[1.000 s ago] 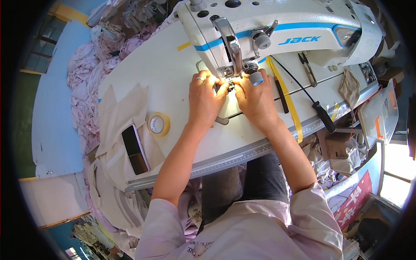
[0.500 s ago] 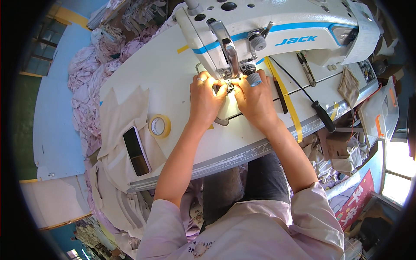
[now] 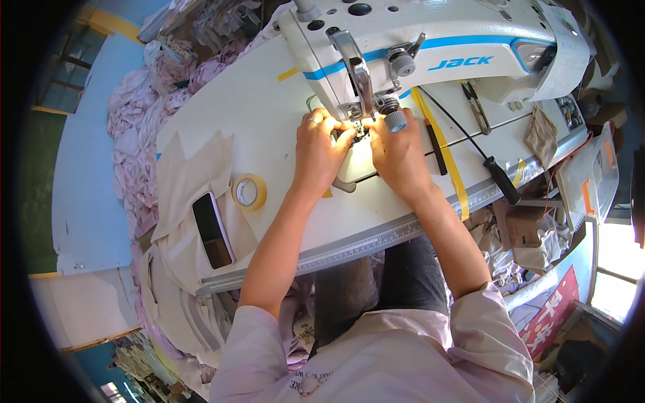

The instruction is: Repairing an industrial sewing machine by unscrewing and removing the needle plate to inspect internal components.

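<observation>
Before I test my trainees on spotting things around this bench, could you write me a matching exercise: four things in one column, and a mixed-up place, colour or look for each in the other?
Things:
1. Phone
2. Tape roll
3. Screwdriver
4. Left hand

Descriptions:
A. Black handle, thin shaft
B. At the lit spot under the sewing machine
C. Yellow ring shape
D. Dark screen, lying on beige cloth

Right pairs: 1-D, 2-C, 3-A, 4-B
</observation>
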`<state>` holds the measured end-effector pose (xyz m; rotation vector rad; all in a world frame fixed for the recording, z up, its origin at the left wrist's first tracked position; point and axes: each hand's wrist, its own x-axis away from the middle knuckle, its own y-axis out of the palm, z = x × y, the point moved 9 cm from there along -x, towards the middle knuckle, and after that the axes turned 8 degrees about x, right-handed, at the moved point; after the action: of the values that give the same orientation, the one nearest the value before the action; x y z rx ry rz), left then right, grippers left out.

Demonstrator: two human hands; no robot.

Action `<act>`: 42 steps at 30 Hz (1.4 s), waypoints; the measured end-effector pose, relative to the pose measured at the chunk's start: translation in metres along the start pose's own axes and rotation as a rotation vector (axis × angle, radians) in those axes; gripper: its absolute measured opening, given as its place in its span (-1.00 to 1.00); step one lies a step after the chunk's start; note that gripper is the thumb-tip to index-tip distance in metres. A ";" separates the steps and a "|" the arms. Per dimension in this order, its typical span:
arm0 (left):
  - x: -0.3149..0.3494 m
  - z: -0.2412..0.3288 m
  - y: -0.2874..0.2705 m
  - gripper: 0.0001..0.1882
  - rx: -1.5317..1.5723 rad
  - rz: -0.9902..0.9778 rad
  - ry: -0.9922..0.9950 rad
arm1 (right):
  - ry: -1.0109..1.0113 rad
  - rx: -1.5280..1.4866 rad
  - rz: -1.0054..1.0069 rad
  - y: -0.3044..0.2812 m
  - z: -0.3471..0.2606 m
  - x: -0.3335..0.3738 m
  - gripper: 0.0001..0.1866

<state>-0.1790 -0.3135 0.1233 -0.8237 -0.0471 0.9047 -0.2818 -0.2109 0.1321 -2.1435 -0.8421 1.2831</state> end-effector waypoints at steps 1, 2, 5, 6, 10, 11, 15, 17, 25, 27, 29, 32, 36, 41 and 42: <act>0.000 0.001 0.001 -0.83 0.015 -0.006 -0.008 | 0.054 -0.111 0.061 -0.009 0.003 0.000 -0.89; 0.001 0.002 0.001 -0.83 0.018 -0.003 -0.011 | 0.108 -0.220 0.122 -0.020 0.007 0.001 -0.88; -0.001 0.007 -0.003 -0.81 -0.038 0.044 0.034 | 0.125 -0.230 0.228 -0.077 0.009 0.010 -0.79; 0.003 -0.003 -0.005 -0.82 -0.034 0.051 0.038 | 0.148 -0.105 0.231 -0.086 0.014 0.014 -0.76; 0.003 0.004 -0.003 -0.85 -0.037 0.056 0.065 | 0.212 0.328 0.190 -0.141 0.058 0.031 -0.76; 0.003 0.003 -0.003 -0.85 -0.028 0.067 0.065 | 0.229 0.364 0.124 -0.140 0.073 0.037 -0.78; 0.003 0.001 -0.005 -0.90 -0.020 0.071 0.083 | 0.225 0.346 -0.038 -0.117 0.090 0.041 -0.81; 0.002 0.003 -0.005 -0.92 -0.013 0.069 0.085 | 0.207 0.396 -0.050 -0.112 0.091 0.036 -0.85; 0.006 -0.027 -0.039 -0.90 0.257 0.162 0.078 | 0.294 0.287 -0.259 -0.170 0.047 0.051 -0.71; 0.007 -0.025 -0.053 -0.85 0.178 0.185 0.117 | 0.247 0.154 -0.229 -0.202 0.027 0.072 -0.73; 0.003 -0.030 -0.059 -0.84 0.256 0.185 -0.081 | 0.494 -0.046 -0.413 -0.226 0.045 0.116 -0.75; 0.008 -0.038 -0.064 -0.84 0.178 0.242 0.009 | 0.663 -0.406 -0.449 -0.262 0.013 0.148 -0.79; 0.006 -0.026 -0.052 -0.85 0.166 0.188 0.078 | 0.468 -1.121 -0.198 -0.330 0.003 0.163 -0.80; 0.008 -0.026 -0.053 -0.87 0.132 0.209 0.107 | 0.144 -0.530 0.133 -0.390 -0.037 0.118 -0.67; 0.008 -0.028 -0.053 -0.86 0.149 0.197 0.104 | 0.196 -0.339 0.317 -0.405 -0.039 0.106 -0.66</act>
<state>-0.1277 -0.3425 0.1360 -0.7439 0.1936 1.0357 -0.3102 0.1388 0.3640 -2.7101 -0.6960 1.1080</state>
